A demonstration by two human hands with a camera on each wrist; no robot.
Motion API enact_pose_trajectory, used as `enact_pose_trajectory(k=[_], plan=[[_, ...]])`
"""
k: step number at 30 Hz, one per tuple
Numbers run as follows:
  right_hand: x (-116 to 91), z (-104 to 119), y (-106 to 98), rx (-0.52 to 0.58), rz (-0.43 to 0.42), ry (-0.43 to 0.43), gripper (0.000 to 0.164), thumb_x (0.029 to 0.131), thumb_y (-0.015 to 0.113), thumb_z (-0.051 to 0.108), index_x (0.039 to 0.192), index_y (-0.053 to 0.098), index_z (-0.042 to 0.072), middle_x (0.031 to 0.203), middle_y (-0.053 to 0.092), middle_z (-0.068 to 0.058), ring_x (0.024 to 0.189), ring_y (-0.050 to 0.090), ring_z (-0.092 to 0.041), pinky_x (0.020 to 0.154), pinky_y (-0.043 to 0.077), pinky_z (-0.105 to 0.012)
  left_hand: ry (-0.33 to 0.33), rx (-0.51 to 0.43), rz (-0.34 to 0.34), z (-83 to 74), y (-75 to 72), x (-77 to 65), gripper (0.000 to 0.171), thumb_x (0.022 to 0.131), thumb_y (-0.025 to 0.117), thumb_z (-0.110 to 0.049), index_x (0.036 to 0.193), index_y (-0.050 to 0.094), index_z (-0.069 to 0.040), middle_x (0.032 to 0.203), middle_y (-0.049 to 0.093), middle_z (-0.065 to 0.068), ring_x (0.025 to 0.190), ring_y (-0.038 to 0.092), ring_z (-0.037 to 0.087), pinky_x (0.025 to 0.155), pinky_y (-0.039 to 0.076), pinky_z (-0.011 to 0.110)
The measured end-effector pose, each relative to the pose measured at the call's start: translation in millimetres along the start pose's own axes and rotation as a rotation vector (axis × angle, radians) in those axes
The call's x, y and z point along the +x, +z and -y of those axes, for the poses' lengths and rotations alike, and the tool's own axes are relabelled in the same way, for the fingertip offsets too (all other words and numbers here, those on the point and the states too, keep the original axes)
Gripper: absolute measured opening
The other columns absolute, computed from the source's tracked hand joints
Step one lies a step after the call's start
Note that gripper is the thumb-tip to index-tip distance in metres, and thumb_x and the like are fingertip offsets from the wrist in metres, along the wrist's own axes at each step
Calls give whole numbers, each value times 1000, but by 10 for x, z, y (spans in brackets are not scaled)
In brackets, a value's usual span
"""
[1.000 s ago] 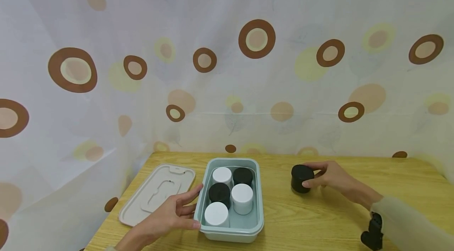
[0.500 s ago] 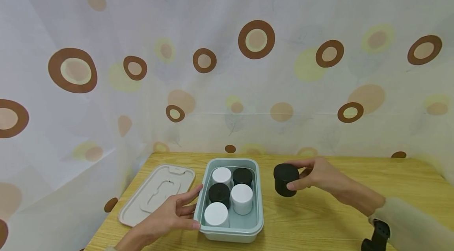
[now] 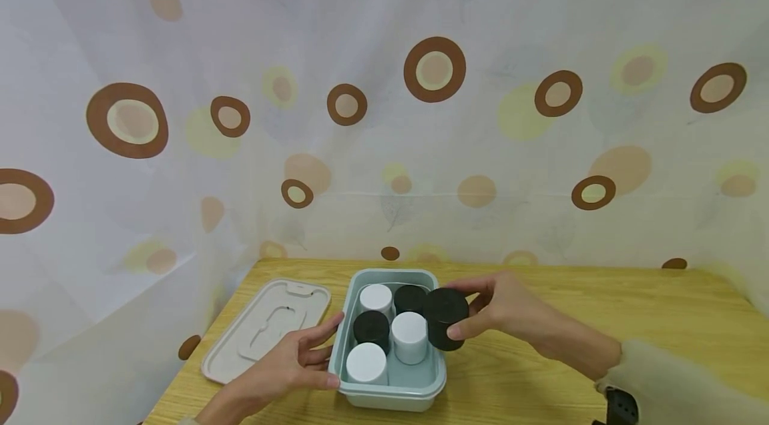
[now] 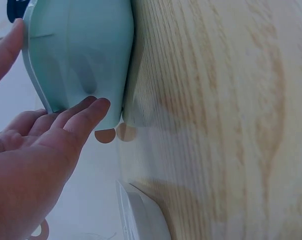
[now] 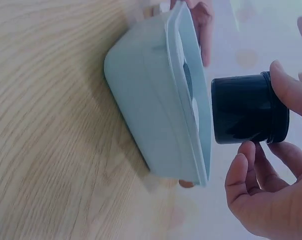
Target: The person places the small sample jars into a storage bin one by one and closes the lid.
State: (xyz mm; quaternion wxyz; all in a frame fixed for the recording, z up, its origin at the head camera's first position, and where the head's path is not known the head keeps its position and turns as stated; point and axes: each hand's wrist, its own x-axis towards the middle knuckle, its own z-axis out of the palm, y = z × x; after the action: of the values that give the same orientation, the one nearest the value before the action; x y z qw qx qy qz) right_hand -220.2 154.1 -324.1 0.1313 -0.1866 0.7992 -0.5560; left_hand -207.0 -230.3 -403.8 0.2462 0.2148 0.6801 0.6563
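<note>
A black lidded jar (image 3: 446,319) is pinched between the thumb and fingers of my right hand (image 3: 504,311), upright over the right rim of the pale green box (image 3: 437,371). The right wrist view shows that black jar (image 5: 243,109) clear of the box's rim. Inside the box stand three white jars, such as the front one (image 3: 367,363), and two black jars, one of them near the middle (image 3: 371,328). My left hand (image 3: 291,358) rests against the box's left side, its fingers fairly straight and its thumb by the near corner. The left wrist view shows fingers (image 4: 86,120) touching the box wall.
A pale grey lid (image 3: 270,328) with a raised shape lies on the wooden table (image 3: 631,305) left of the box, partly behind my left hand. A curtain (image 3: 384,145) with a round pattern hangs behind and left of the table.
My right hand has lifted the black jar from the table on the right and carried it left, to above the box's right rim. The left hand and the box have kept their places.
</note>
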Motion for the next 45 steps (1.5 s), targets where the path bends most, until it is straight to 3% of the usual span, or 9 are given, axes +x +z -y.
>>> enact_pose_trajectory(k=[11,18,28,35,39,45], plan=[[63,80,301,-21,22,-14,65,70,96,13,131,75,8,112,73,-6,82,64,-23,79,50,-36,5,3,9,1,-3,-3,96,94,78,-2,168,18,-5,174,10,17,148,38,41,106,50,40],[95,71,427,-34,16,-16,63,67,98,11,127,78,8,104,74,-5,76,62,-22,72,50,-31,-7,14,-1,-12,0,-6,96,93,80,-4,168,20,-5,174,12,16,148,38,41,106,50,38],[141,-6,555,-56,-19,-9,62,64,99,10,123,79,8,73,64,-7,69,54,-18,61,42,-26,-16,4,-1,3,-4,-18,96,93,79,-4,168,20,-6,174,13,15,148,39,40,107,50,38],[168,-44,601,-113,-24,-4,59,62,100,13,118,82,12,86,68,-3,72,52,-20,59,39,-26,-6,10,2,-7,-1,-16,96,93,79,-3,168,19,-5,173,11,17,147,40,42,106,50,40],[179,-67,623,-171,-22,-4,60,61,101,14,117,82,12,89,72,1,74,53,-21,60,41,-28,0,12,2,-14,3,-18,96,94,79,-3,168,19,-5,173,10,17,147,40,42,106,50,40],[177,-84,660,-229,-25,-16,58,60,101,13,115,82,10,100,76,4,98,60,-25,81,48,-36,6,8,10,-22,4,-27,95,94,78,-3,168,19,-4,173,11,17,147,40,42,107,50,40]])
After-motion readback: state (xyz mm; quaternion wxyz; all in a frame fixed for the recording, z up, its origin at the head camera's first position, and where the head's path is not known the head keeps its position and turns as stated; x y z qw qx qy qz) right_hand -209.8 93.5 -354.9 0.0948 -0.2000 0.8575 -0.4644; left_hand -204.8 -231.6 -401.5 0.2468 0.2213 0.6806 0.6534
